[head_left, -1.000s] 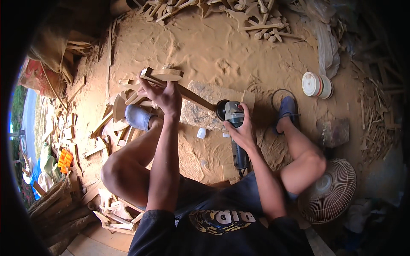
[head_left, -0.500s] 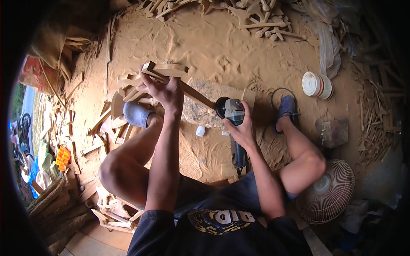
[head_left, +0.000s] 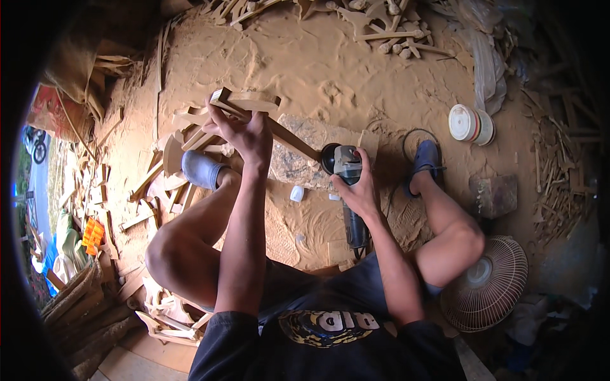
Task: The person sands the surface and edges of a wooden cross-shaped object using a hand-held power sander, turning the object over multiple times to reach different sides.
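Observation:
My left hand [head_left: 246, 134] is closed round a long wooden piece [head_left: 293, 138] that has a curved part at its upper end. The piece slants down to the right, over a worn slab [head_left: 295, 173] on the dusty ground. In my right hand [head_left: 359, 189] is an angle grinder [head_left: 356, 225], gripped around its grey head and dark body. Its round black disc [head_left: 330, 159] meets the lower end of the wood. Whether the disc is spinning, I cannot tell.
Loose wooden parts [head_left: 149, 181] lie by my left foot, and more wood pieces [head_left: 400, 35] are heaped at the far side. To the right stand a white bucket [head_left: 471, 125], a block [head_left: 494, 197] and a caged fan [head_left: 492, 286]. A cable loop [head_left: 419, 132] lies by my right foot.
Both hands, the wood and the grinder hold nearly the same place. At the far left, the wheeled vehicle outside has shifted upward in the picture.

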Motion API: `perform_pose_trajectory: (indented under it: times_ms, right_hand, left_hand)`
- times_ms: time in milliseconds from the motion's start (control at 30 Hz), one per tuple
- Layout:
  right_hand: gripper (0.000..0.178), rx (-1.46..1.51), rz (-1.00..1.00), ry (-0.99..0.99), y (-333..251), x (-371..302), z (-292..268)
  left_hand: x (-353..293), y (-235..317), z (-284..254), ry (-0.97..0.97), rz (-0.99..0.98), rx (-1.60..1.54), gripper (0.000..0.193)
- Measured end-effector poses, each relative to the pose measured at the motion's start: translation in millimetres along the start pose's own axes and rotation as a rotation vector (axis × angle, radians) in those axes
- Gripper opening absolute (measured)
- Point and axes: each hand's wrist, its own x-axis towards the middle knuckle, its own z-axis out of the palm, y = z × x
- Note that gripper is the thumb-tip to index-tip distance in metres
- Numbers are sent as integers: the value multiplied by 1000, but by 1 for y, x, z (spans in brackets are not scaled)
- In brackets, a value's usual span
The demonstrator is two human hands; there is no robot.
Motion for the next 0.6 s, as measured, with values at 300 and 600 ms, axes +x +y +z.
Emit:
perform_pose_trajectory:
  times_ms: [300,600]
  right_hand:
    - [102,-11,-22,23,-2,-2,0]
    - [92,106,-130,185,4,-3,-15]
  left_hand:
    - [-1,-5,1,-52,82,158,94]
    - [-18,-18,13,-24,-344,-335,103]
